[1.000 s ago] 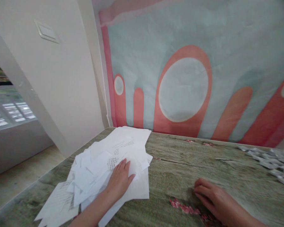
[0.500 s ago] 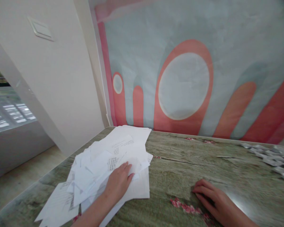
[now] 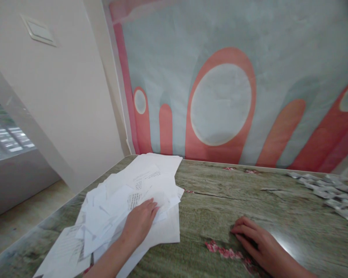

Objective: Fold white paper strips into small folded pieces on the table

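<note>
A messy heap of white paper sheets [image 3: 162,181], some with printed lines, lies on the left part of the table. My left hand [image 3: 141,221] rests palm down on top of the heap, its fingers lying over the sheets and the thumb close beside them. No sheet is visibly lifted. On the bare wood-patterned table to the right lies my right hand [image 3: 256,239], fingers loosely bent and thumb apart, with nothing in it.
Silvery-grey folded strips, linked together [image 3: 330,191], lie at the table's right side. A wall with a red and grey-blue pattern [image 3: 174,50] stands along the far edge of the wooden-look table [image 3: 208,208]. A white wall [image 3: 72,88] rises at the left.
The view has turned slightly right, so the scene sits a little further left. My left thumb looks nearer to its fingers. The papers and my right hand look about the same.
</note>
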{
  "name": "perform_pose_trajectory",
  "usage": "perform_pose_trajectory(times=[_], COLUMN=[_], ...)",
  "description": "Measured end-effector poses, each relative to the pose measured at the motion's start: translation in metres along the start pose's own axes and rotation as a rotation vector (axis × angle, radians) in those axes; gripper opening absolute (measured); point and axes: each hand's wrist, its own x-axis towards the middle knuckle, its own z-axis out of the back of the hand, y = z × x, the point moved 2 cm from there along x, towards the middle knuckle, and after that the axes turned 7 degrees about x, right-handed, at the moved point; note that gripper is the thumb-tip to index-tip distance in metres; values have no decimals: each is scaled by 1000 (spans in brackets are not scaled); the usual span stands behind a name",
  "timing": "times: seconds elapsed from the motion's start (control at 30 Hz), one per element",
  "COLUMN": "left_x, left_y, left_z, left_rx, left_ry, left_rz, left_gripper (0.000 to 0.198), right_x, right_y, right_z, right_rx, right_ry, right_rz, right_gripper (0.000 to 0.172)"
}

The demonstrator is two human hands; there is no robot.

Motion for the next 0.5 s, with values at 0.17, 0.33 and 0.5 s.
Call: perform_pose_trajectory(times=[0.17, 0.33, 0.5], left_x=[5, 6, 4], left_y=[4, 10, 12], left_z=[2, 7, 20], left_rx=[30, 29, 42], left_ry=[2, -11, -39], left_rz=[46, 68, 99], left_gripper=[35, 31, 26], right_x=[0, 0, 0], right_y=[1, 2, 3], right_z=[-1, 0, 1], right_rx=[-10, -6, 5], right_ry=[-6, -18, -27], right_rz=[6, 13, 16], right_gripper=[22, 21, 21])
